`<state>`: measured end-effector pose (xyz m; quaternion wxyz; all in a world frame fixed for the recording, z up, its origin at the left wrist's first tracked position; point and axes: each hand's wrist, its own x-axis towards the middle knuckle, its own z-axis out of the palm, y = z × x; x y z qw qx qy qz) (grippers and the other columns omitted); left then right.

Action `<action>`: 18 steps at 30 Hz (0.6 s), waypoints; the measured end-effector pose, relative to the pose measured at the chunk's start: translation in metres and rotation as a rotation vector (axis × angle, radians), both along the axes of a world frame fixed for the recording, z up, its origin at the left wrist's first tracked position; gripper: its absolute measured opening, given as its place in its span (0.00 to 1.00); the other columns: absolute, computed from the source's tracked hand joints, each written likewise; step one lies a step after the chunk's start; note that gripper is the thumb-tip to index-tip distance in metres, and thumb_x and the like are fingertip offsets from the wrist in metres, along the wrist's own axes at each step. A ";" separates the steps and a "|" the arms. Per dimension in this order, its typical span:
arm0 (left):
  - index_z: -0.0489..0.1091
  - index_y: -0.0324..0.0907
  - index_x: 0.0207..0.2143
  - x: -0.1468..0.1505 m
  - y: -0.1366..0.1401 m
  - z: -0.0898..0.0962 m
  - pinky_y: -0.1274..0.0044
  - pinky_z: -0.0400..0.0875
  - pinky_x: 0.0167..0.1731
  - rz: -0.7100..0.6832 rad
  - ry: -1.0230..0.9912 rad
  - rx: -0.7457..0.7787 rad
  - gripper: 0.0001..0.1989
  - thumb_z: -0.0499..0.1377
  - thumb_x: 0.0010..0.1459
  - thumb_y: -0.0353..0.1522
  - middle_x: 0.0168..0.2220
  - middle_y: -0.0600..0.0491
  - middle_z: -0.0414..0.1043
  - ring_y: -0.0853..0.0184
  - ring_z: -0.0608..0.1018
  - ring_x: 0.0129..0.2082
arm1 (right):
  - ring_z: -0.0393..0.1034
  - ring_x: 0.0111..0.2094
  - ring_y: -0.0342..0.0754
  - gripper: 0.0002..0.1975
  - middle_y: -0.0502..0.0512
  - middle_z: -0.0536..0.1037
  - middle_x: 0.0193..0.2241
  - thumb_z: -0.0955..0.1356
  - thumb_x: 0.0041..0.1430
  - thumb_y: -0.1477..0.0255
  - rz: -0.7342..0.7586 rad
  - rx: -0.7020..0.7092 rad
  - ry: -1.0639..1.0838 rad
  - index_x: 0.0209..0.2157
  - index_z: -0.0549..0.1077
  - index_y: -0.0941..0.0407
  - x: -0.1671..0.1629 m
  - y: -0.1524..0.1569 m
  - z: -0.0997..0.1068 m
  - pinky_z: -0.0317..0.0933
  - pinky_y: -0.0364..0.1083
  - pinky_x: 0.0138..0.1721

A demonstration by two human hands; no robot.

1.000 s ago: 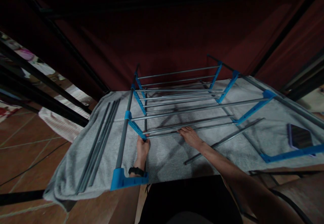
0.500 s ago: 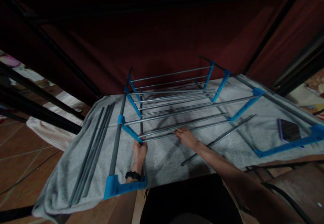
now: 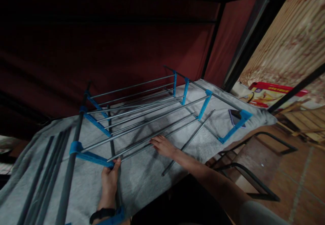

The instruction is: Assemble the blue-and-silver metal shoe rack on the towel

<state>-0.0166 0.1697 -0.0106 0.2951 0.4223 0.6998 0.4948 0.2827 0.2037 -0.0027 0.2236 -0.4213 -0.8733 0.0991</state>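
A rack of grey metal tubes and blue plastic brackets lies partly assembled on a grey cloth (image 3: 142, 184). My left hand (image 3: 109, 179) is closed around the lower end of the near left blue bracket (image 3: 95, 158), its thumb by the end of a thin tube. Farther right, my right hand (image 3: 163, 146) grips the lowest thin tube (image 3: 179, 127) from above with bent fingers; the fingertips are partly hidden. One loose tube (image 3: 190, 140) lies slantwise beyond my right wrist. A dark band circles my left wrist.
Several loose tubes (image 3: 47, 176) lie side by side at left. A phone (image 3: 235, 116) rests on the cloth behind the right end bracket (image 3: 235, 126). A chair with a dark metal frame (image 3: 254, 164) stands at right. A red-brown panel (image 3: 142, 55) closes off the back.
The view has turned to the right, bringing the chair and a colourful box into sight. Both hands keep to the same places on the rack.
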 end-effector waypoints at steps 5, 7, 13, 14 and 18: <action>0.69 0.43 0.26 0.001 0.000 0.004 0.67 0.69 0.42 0.024 -0.038 -0.006 0.27 0.66 0.33 0.54 0.24 0.55 0.70 0.61 0.73 0.31 | 0.69 0.48 0.49 0.15 0.57 0.77 0.45 0.61 0.64 0.79 -0.239 -0.020 0.318 0.46 0.76 0.55 0.054 -0.030 -0.012 0.63 0.51 0.54; 0.69 0.43 0.26 0.002 0.001 0.004 0.67 0.70 0.42 0.030 -0.059 0.010 0.28 0.67 0.32 0.55 0.24 0.56 0.70 0.61 0.74 0.31 | 0.70 0.47 0.49 0.17 0.57 0.77 0.42 0.59 0.61 0.80 -0.462 -0.030 0.469 0.44 0.75 0.55 0.096 -0.037 -0.015 0.65 0.50 0.52; 0.70 0.43 0.26 0.002 0.001 0.003 0.64 0.71 0.42 0.059 -0.049 0.010 0.30 0.67 0.30 0.57 0.24 0.53 0.72 0.56 0.76 0.34 | 0.66 0.53 0.55 0.24 0.70 0.69 0.53 0.58 0.58 0.75 -1.061 -0.019 0.552 0.56 0.64 0.64 0.219 -0.013 0.001 0.60 0.56 0.57; 0.70 0.43 0.26 0.001 0.001 0.003 0.64 0.70 0.43 0.051 -0.047 0.000 0.30 0.67 0.31 0.57 0.25 0.52 0.73 0.56 0.76 0.34 | 0.66 0.54 0.55 0.25 0.70 0.68 0.54 0.58 0.57 0.75 -1.069 -0.035 0.543 0.57 0.62 0.64 0.230 -0.004 0.004 0.60 0.55 0.57; 0.71 0.43 0.28 -0.001 -0.001 0.003 0.63 0.70 0.45 0.036 -0.040 -0.029 0.30 0.65 0.32 0.57 0.26 0.52 0.74 0.54 0.77 0.36 | 0.70 0.48 0.52 0.23 0.63 0.75 0.47 0.59 0.54 0.76 -1.059 -0.153 0.471 0.52 0.67 0.61 0.248 0.027 0.011 0.63 0.50 0.53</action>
